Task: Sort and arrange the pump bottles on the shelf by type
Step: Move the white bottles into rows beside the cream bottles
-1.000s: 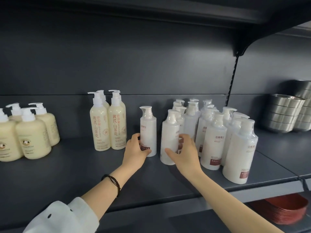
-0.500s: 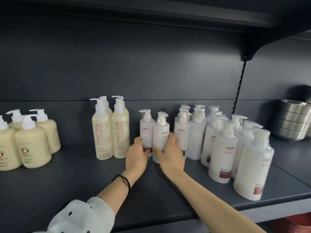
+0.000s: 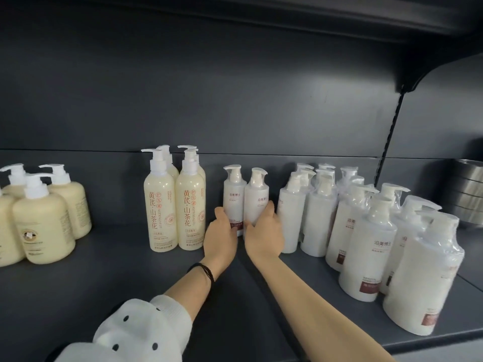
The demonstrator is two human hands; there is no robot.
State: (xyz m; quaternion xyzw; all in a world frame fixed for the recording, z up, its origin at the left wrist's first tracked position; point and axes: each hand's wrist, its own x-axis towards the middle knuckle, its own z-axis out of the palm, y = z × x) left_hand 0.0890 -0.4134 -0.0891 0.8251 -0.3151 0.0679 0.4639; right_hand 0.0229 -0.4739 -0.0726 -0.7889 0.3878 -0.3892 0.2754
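A white polka-dot sleeve (image 3: 136, 333) covers the near left forearm, with a black band (image 3: 205, 270) at the wrist. On the dark shelf (image 3: 104, 296), the left hand (image 3: 220, 237) wraps the left small white bottle (image 3: 234, 192) and the right hand (image 3: 262, 237) wraps the right small white bottle (image 3: 257, 199). The two bottles stand upright and touching. Tall cream bottles (image 3: 159, 205) stand just left of them, wrapped white bottles (image 3: 366, 244) cluster to the right, and squat cream bottles (image 3: 41, 226) stand at the far left.
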